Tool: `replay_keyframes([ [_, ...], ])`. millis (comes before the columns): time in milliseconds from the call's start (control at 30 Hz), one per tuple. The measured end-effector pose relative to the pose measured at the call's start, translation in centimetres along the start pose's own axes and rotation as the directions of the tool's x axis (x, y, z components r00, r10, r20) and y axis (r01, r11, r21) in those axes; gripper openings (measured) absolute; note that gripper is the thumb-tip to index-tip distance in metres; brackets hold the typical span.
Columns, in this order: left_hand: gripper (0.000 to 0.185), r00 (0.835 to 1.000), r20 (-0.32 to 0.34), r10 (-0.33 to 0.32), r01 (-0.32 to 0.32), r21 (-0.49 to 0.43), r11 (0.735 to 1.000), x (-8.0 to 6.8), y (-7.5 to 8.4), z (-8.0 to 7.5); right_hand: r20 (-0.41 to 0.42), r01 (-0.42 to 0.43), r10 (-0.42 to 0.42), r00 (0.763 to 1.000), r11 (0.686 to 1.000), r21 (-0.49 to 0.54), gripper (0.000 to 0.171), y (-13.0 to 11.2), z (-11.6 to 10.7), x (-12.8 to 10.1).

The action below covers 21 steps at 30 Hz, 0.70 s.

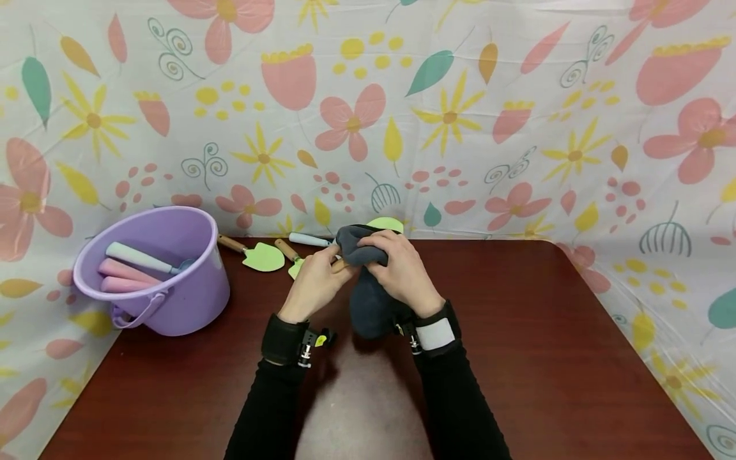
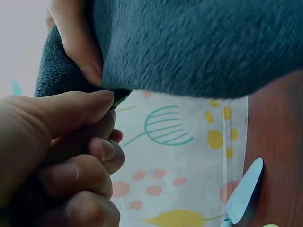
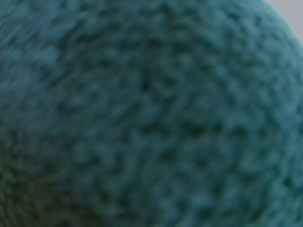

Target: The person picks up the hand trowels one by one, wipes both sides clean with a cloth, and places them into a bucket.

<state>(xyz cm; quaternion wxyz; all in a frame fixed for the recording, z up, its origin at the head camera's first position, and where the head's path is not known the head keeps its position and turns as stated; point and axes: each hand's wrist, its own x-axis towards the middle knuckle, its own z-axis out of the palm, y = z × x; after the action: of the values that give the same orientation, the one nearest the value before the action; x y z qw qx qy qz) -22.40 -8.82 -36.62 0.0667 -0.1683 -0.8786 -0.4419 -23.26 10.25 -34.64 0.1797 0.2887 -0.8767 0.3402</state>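
My left hand [image 1: 315,285] grips the wooden handle [image 1: 340,265] of a small garden tool. Beyond the cloth a light green blade [image 1: 386,223] shows, apparently of this same tool; its shape is mostly covered. My right hand [image 1: 402,271] holds a dark grey fleecy cloth [image 1: 368,310] folded over the tool, and the rest of the cloth hangs below. In the left wrist view, the left thumb and curled fingers [image 2: 80,175] meet the edge of the cloth [image 2: 189,52]. Only blurred cloth [image 3: 151,113] fills the right wrist view.
A purple bucket [image 1: 190,306] stands at the left, holding pink-handled tools [image 1: 129,275] and a pale-handled one [image 1: 138,257]. Near the back edge lie a green trowel [image 1: 264,257], another wooden-handled green tool [image 1: 287,249] and a pale blue-white tool [image 1: 309,239]. Behind hangs a patterned curtain [image 1: 489,160].
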Motion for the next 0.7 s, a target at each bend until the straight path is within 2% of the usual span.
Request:
replay_keyframes([
  [233,0.022,1.000,0.008,0.024,-0.023,-0.014,1.000,0.1,0.8,0.7,-0.086,-0.006,0.005,0.996,1.000,-0.010,0.023,0.8,-0.7,-0.1],
  [433,0.026,0.999,0.011,0.042,-0.042,0.005,0.999,-0.1,1.4,0.9,-0.148,-0.009,0.008,0.989,1.000,-0.008,0.021,1.6,-1.5,-0.2],
  [700,0.029,0.997,0.057,0.044,-0.042,-0.023,0.999,-0.3,2.0,1.0,-0.222,-0.070,0.061,0.973,0.997,-0.031,0.023,2.1,-3.0,-0.8],
])
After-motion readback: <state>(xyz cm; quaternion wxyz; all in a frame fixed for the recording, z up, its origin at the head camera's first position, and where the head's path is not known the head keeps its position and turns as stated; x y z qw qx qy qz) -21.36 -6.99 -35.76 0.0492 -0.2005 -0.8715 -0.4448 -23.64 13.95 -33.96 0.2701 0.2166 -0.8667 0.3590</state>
